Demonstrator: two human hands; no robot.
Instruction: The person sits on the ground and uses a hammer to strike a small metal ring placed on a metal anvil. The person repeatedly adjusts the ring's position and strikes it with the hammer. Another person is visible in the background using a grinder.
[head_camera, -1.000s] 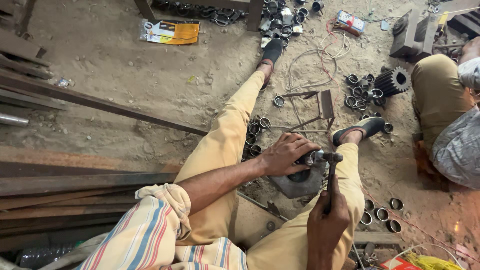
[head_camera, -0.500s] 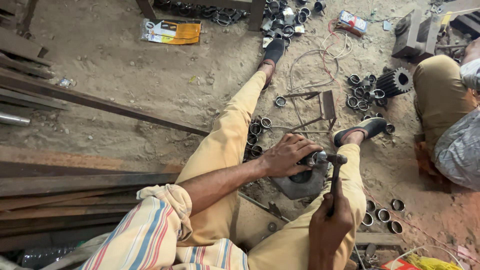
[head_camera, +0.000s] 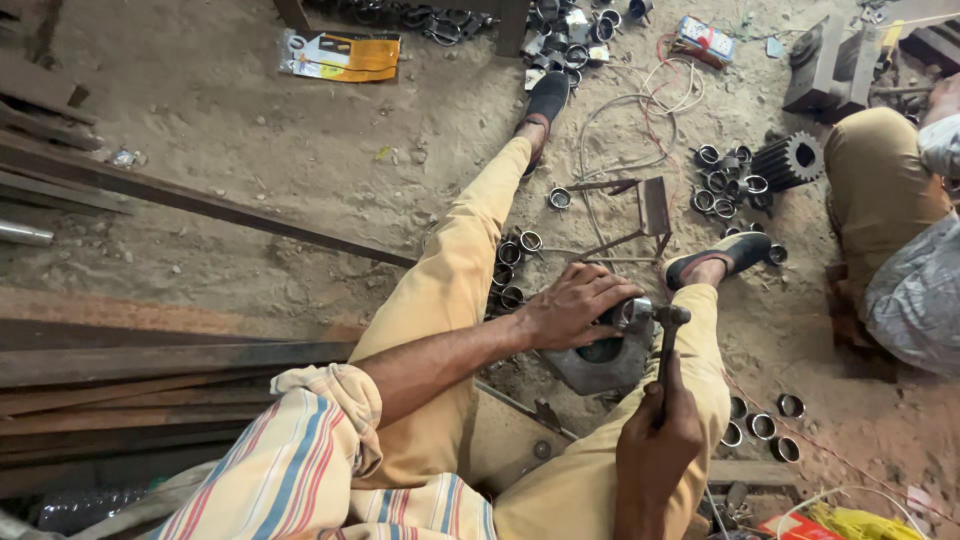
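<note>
At the bottom of the frame, right of centre, the right hand (head_camera: 657, 452) has its fingers wrapped tight round the handle of a hammer (head_camera: 667, 345), whose shaft runs up the frame to a small dark head. The head sits just beside, perhaps touching, a short shiny metal ring (head_camera: 630, 312) at the middle of the frame. The left hand (head_camera: 572, 305) lies over that ring from the left, fingers spread narrow and curled about it, pressing it onto a grey metal block (head_camera: 600, 362) with a round hole, which rests on the ground between the person's knees. A striped sleeve (head_camera: 280, 470) fills the lower left, and yellow trousers run up the frame to two dark shoes.

Just beyond the left hand, beside the left leg, a few more rings (head_camera: 512, 262) lie on the dirt floor (head_camera: 300, 180). At lower right, near the right knee, another small group of rings (head_camera: 762, 425) sits on the floor. Further up, at centre right, a bent steel bracket (head_camera: 650, 208) lies among loose wires, with a cluster of rings (head_camera: 725, 180) and a dark toothed gear (head_camera: 790, 160) next to it. Long rusty steel bars (head_camera: 150, 190) cross the left side. Another person's knee (head_camera: 870, 170) shows at the right edge. At the top left lies a yellow packet (head_camera: 340, 56).
</note>
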